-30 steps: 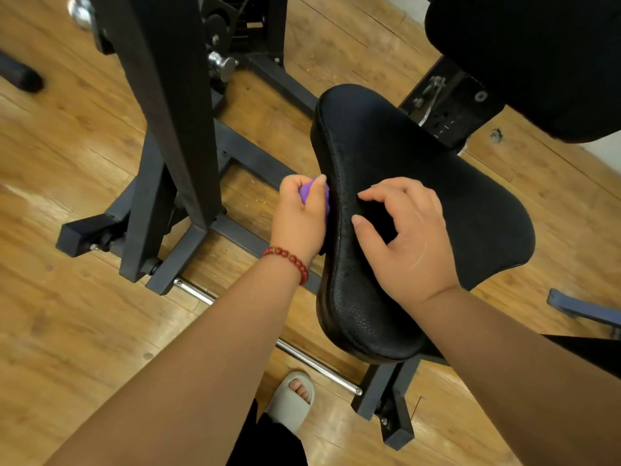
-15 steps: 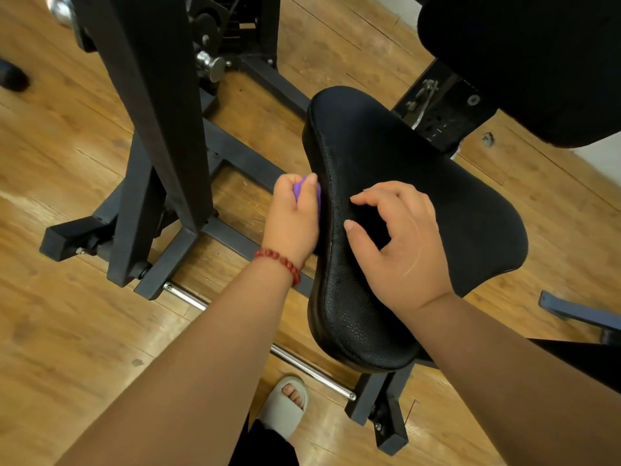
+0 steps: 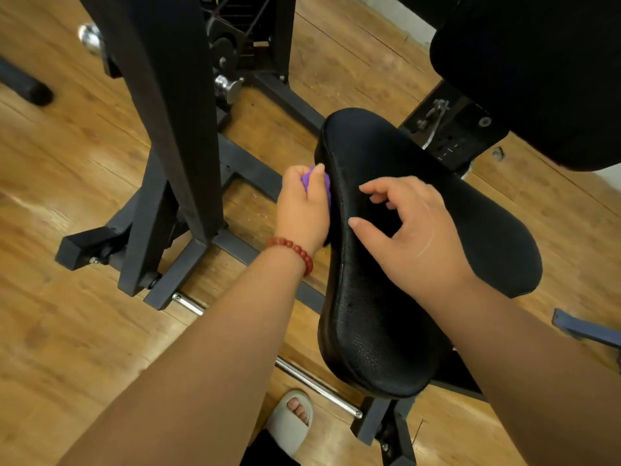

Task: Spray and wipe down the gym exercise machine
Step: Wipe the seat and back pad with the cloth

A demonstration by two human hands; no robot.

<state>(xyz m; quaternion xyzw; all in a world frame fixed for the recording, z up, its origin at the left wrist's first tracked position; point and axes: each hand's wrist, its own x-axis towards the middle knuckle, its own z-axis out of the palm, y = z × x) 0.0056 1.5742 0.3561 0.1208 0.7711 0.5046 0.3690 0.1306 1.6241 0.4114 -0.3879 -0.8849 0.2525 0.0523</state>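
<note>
The black padded seat [image 3: 470,210] of the gym machine fills the middle of the view. My left hand [image 3: 300,210], with a red bead bracelet at the wrist, grips a purple cloth [image 3: 307,179] and presses it against the seat's left side edge. Most of the cloth is hidden inside the fist. My right hand [image 3: 413,237] rests on top of the seat, fingers loosely bent with their tips on the pad, holding nothing. No spray bottle is in view.
A thick black upright post [image 3: 168,112] of the machine frame stands just left of my left hand. A black back pad [image 3: 537,72] hangs at the upper right. A chrome bar [image 3: 312,385] runs below the seat. My sandalled foot [image 3: 292,422] stands on the wooden floor.
My left hand has slid the purple cloth forward along the seat's left edge, toward its far end. My right hand has stayed on the seat top.
</note>
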